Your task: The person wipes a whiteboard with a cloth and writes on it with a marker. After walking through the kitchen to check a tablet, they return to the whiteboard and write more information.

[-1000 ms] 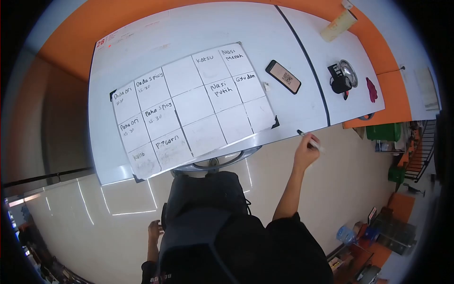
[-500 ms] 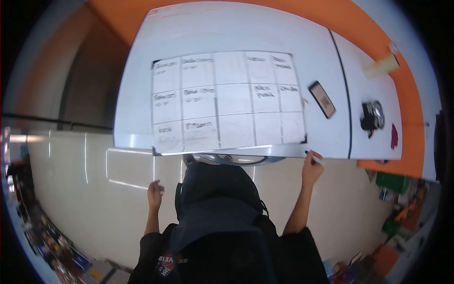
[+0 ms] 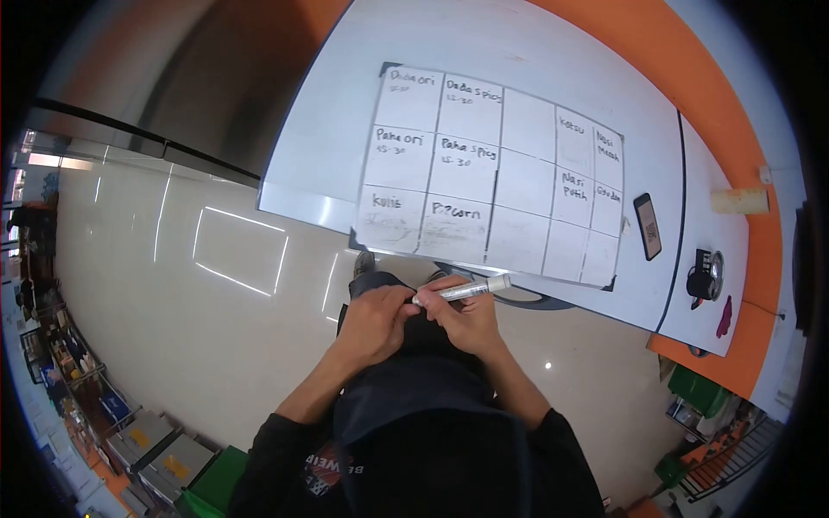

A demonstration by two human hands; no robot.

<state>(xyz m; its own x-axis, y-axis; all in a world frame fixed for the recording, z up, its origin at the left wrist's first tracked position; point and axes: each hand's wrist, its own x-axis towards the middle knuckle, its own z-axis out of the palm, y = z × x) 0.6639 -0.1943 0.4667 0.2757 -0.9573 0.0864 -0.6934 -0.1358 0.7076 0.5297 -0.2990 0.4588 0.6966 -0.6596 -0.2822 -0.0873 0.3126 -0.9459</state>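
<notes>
A white marker (image 3: 473, 290) lies across my right hand (image 3: 466, 321), which grips it in front of my lap. My left hand (image 3: 376, 321) is closed at the left end of the marker, its fingertips pinching there beside my right thumb; any cap between them is hidden. Beyond both hands, a whiteboard (image 3: 524, 220) ruled into boxes rests tilted on the table. Handwritten labels such as "Paha spicy" and "Kulit" fill several boxes. Smudged ink shows in the lower left ones.
A pale table (image 3: 324, 164) with an orange surround carries the board. To the board's right are a phone (image 3: 647, 226), a black and metal object (image 3: 705, 276) and a dark red item (image 3: 724, 316). Grey bins (image 3: 173, 466) stand at the lower left, on a shiny tiled floor (image 3: 207, 345).
My right hand has come from the table's front edge to my lap with the marker. My left hand has risen from my side to meet it. The view has turned, tilting the board.
</notes>
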